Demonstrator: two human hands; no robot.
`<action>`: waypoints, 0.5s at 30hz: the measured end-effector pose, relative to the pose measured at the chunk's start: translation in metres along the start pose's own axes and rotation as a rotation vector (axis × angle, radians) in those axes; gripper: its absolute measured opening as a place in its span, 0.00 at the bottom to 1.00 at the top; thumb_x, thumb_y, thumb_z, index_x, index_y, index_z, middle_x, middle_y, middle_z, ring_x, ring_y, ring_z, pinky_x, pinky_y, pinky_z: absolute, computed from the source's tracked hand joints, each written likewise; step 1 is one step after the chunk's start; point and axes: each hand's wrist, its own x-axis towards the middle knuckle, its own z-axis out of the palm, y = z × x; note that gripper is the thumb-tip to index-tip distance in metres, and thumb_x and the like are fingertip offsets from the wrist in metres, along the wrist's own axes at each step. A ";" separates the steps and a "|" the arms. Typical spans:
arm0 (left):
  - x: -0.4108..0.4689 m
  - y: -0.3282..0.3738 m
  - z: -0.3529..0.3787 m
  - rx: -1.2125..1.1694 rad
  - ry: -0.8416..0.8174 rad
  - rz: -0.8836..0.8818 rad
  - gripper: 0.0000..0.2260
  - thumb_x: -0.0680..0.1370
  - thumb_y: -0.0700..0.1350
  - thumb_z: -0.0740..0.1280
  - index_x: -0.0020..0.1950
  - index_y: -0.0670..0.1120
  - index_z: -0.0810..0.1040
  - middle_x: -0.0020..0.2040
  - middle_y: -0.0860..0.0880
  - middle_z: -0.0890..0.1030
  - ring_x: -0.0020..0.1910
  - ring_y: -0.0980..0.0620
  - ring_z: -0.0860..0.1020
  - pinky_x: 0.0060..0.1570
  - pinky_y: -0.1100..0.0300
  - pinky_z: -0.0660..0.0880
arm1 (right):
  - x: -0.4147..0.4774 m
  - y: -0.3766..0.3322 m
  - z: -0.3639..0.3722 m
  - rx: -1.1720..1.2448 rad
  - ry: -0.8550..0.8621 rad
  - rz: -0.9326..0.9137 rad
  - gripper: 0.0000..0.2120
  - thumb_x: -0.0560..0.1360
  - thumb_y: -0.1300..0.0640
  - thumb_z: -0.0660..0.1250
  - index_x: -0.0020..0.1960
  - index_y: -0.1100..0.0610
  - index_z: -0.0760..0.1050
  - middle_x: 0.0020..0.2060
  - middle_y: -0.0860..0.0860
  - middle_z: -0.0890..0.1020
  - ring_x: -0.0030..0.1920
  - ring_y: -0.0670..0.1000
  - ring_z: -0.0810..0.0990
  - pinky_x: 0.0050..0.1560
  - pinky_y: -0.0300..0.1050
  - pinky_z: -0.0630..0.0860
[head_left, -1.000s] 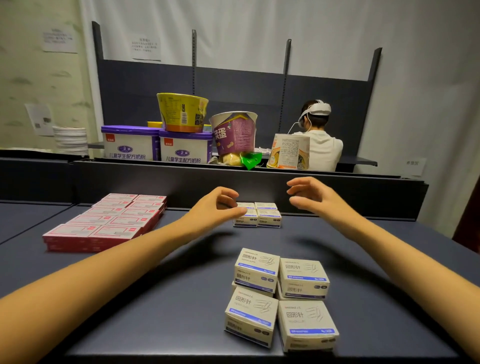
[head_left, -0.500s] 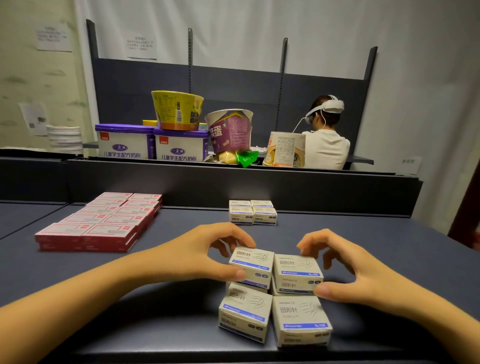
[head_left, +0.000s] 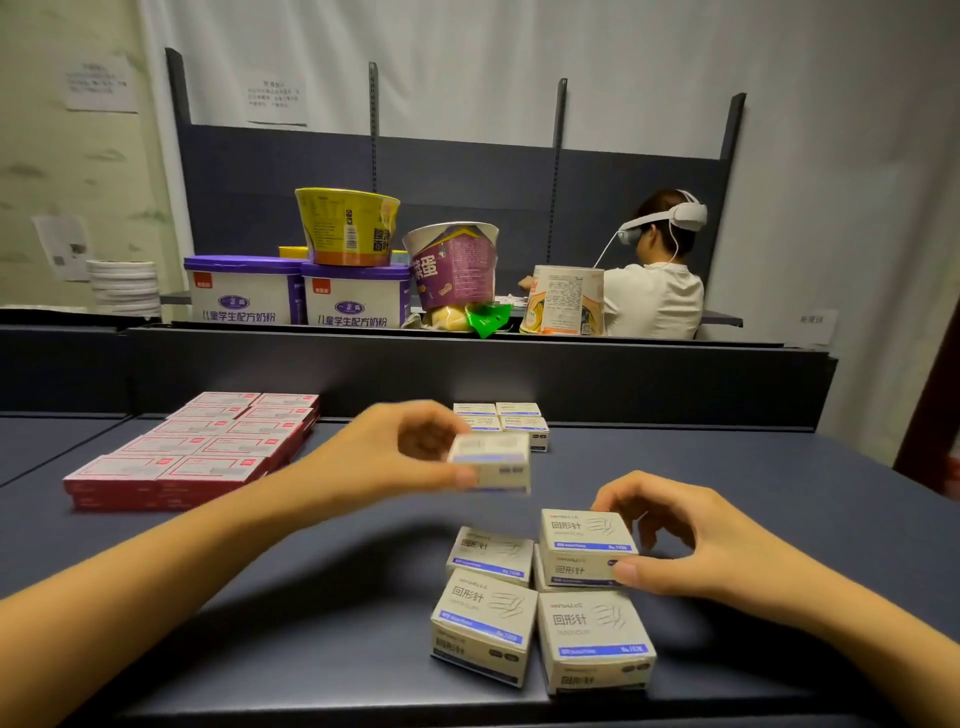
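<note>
- Bench (head_left: 311, 597) bare between near white boxes (head_left: 545, 618) and red boxes (head_left: 208, 447).
- Right of them bare too.
- Lifted box (head_left: 491, 462) in left hand (head_left: 405, 452) hangs over the gap before far white boxes (head_left: 519, 422) at back wall (head_left: 467, 374).

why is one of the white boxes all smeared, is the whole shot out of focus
Head view: only the lifted box in the left hand is smeared by motion, and its print is unreadable. Head view: the stacked box gripped by the right hand and the front boxes are sharp. Head view: soft arm shadows lie on the table.
</note>
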 end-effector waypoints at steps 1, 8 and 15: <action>0.009 -0.001 -0.004 -0.002 0.067 -0.007 0.11 0.69 0.40 0.74 0.49 0.49 0.79 0.46 0.49 0.85 0.44 0.57 0.82 0.44 0.67 0.78 | 0.000 0.000 0.000 0.009 0.005 0.003 0.23 0.61 0.37 0.67 0.52 0.45 0.73 0.48 0.37 0.81 0.50 0.44 0.78 0.50 0.39 0.78; 0.063 -0.044 -0.012 0.079 0.173 -0.111 0.13 0.70 0.44 0.74 0.53 0.46 0.79 0.47 0.49 0.83 0.45 0.54 0.82 0.42 0.72 0.77 | 0.001 0.002 0.002 0.056 0.039 -0.012 0.22 0.61 0.38 0.68 0.51 0.46 0.74 0.48 0.40 0.82 0.47 0.45 0.79 0.48 0.39 0.78; 0.064 -0.079 0.004 0.196 0.086 -0.156 0.18 0.70 0.45 0.74 0.58 0.47 0.73 0.50 0.50 0.80 0.44 0.58 0.79 0.42 0.71 0.76 | 0.010 0.015 -0.002 0.342 0.248 -0.046 0.27 0.56 0.39 0.75 0.51 0.49 0.76 0.49 0.45 0.84 0.49 0.47 0.82 0.45 0.37 0.79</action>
